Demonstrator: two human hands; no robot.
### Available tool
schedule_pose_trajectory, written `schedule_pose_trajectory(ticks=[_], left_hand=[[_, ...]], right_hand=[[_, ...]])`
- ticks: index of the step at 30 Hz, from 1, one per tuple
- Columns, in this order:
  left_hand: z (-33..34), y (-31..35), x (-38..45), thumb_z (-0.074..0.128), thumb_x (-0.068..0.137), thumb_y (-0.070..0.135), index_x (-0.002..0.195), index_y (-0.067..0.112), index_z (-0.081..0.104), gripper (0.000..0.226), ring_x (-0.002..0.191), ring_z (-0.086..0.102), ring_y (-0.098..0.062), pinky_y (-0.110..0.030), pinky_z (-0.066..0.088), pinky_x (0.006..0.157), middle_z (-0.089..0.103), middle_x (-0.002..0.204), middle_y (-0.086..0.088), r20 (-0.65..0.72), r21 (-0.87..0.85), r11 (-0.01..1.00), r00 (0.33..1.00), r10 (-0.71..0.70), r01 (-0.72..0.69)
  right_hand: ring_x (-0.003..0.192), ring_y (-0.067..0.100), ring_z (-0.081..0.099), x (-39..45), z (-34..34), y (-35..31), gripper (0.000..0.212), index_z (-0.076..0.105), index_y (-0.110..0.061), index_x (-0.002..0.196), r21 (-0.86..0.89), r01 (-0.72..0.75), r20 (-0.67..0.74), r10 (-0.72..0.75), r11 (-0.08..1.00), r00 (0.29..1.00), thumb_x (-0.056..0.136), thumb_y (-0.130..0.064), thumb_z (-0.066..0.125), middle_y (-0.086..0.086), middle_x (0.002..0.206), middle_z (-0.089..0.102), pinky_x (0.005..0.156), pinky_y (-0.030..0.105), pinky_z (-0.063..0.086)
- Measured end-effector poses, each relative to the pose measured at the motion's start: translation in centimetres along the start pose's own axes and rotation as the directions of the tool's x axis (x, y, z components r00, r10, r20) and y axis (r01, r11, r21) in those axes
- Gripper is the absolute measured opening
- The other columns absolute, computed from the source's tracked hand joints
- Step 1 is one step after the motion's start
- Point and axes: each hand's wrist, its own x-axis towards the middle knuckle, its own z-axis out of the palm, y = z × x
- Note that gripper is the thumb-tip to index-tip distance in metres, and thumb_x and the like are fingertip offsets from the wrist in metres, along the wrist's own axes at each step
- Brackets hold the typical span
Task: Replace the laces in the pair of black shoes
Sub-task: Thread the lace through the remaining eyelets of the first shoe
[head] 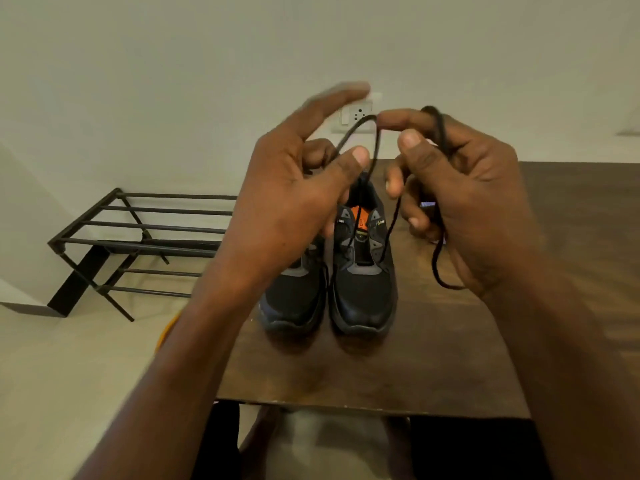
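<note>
1. Logo text on the right shoe (pixel 363 271) tongue is too small for me to read.
2. Pair stands mid-tabletop (pixel 433 358), toes toward the near edge; left shoe (pixel 294 296) touches it.
3. My left hand (pixel 287 202): grip half open, forefinger straight, thumb against the lace (pixel 375 157).
4. My right hand (pixel 460 188): grip curled round the lace, which is looped over the forefinger.
5. Open room on the right side and the near edge.

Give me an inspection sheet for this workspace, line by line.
Surface: dark wooden table, glossy.
Job's things: pair of black shoes side by side, toes toward the person; black lace runs from the right-side shoe's lower eyelets up to both hands.
Clutter: small object behind the right hand, too hidden to identify.
Grippers: left hand holds the lace loop, forefinger outstretched; right hand has lace draped over its fingers, the end dangling.
Cables: orange cord on the floor.
Surroundings: black metal rack tipped by the wall; wall socket.
</note>
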Motion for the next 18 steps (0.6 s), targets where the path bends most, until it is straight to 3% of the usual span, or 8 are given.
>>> schedule_pose_trajectory(ticks=[3,5,9,11,13,14,16,18], left_hand=[[-0.3,1.0,0.2,0.058,0.105,0.009,0.138,0.017,0.06,0.034,0.042,0.045,-0.014,-0.022,0.041,0.045,0.054,0.068,-0.023,-0.058,-0.036,0.999,0.998,0.03,-0.033],[-0.4,1.1,0.3,0.057,0.105,0.007,0.135,0.013,0.062,0.03,0.047,0.05,-0.015,-0.022,0.041,0.046,0.061,0.08,-0.018,-0.088,-0.06,0.996,0.995,0.056,-0.062],[-0.1,-1.1,0.2,0.057,0.104,0.004,0.134,0.015,0.061,0.032,0.055,0.058,-0.024,-0.032,0.051,0.049,0.063,0.104,-0.012,-0.114,0.022,0.998,0.991,0.067,-0.064],[0.2,-3.7,-0.3,0.058,0.104,0.008,0.132,0.02,0.063,0.031,0.064,0.062,-0.02,-0.033,0.055,0.057,0.064,0.105,-0.002,-0.178,0.105,0.994,0.984,0.005,0.014],[0.5,-5.9,-1.1,0.057,0.105,0.012,0.13,0.022,0.066,0.029,0.087,0.067,-0.009,-0.024,0.06,0.074,0.066,0.112,0.005,-0.302,0.198,0.971,0.951,-0.072,0.136],[0.7,-6.9,-1.5,0.057,0.104,0.013,0.131,0.021,0.065,0.029,0.094,0.065,-0.006,-0.017,0.058,0.079,0.065,0.118,0.005,-0.365,0.292,0.934,0.927,-0.088,0.203],[0.6,-8.2,-2.2,0.06,0.103,0.017,0.134,0.019,0.063,0.032,0.103,0.056,-0.006,-0.011,0.051,0.078,0.056,0.132,-0.001,-0.418,0.551,0.763,0.903,-0.099,0.339],[0.6,-9.3,-2.6,0.064,0.099,0.023,0.135,0.018,0.06,0.037,0.12,0.047,-0.019,-0.027,0.05,0.092,0.041,0.143,-0.008,-0.417,0.728,0.541,0.898,-0.14,0.422]], right_hand=[[0.044,0.017,0.042,0.0,0.2,-0.7,0.028,0.063,-0.013,0.133,0.003,0.041,-0.02,-0.041,0.999,0.999,0.108,-0.015,0.051,0.006,0.08,0.066,0.043,0.021,0.034],[0.045,0.019,0.044,0.0,0.2,-0.4,0.029,0.06,-0.014,0.135,0.015,0.049,-0.032,-0.048,0.999,0.998,0.107,-0.014,0.052,0.006,0.088,0.07,0.042,0.02,0.034],[0.048,0.013,0.048,0.0,-0.2,2.9,0.021,0.068,-0.016,0.123,-0.063,-0.096,-0.065,0.091,0.993,0.994,0.107,-0.014,0.054,0.008,0.098,0.074,0.042,0.017,0.036],[0.052,0.005,0.051,-0.2,-0.7,5.8,0.02,0.072,-0.023,0.112,-0.197,-0.202,-0.158,0.172,0.959,0.972,0.106,-0.014,0.055,0.003,0.098,0.075,0.047,0.017,0.042],[0.069,-0.002,0.057,-0.4,-1.8,8.9,0.023,0.071,-0.033,0.111,-0.488,-0.281,-0.214,0.199,0.827,0.956,0.105,-0.016,0.057,-0.008,0.106,0.074,0.065,0.023,0.049],[0.078,-0.002,0.058,-0.5,-2.4,10.0,0.022,0.071,-0.033,0.114,-0.619,-0.316,-0.2,0.244,0.719,0.949,0.104,-0.018,0.058,-0.011,0.109,0.071,0.073,0.026,0.049],[0.086,0.001,0.057,-0.7,-3.3,11.6,0.021,0.069,-0.031,0.119,-0.733,-0.377,-0.161,0.394,0.566,0.905,0.103,-0.021,0.06,-0.009,0.111,0.068,0.078,0.029,0.048],[0.091,0.005,0.059,-0.8,-3.6,12.4,0.02,0.069,-0.027,0.119,-0.728,-0.428,-0.128,0.507,0.536,0.852,0.101,-0.021,0.063,-0.005,0.111,0.068,0.074,0.027,0.046]])
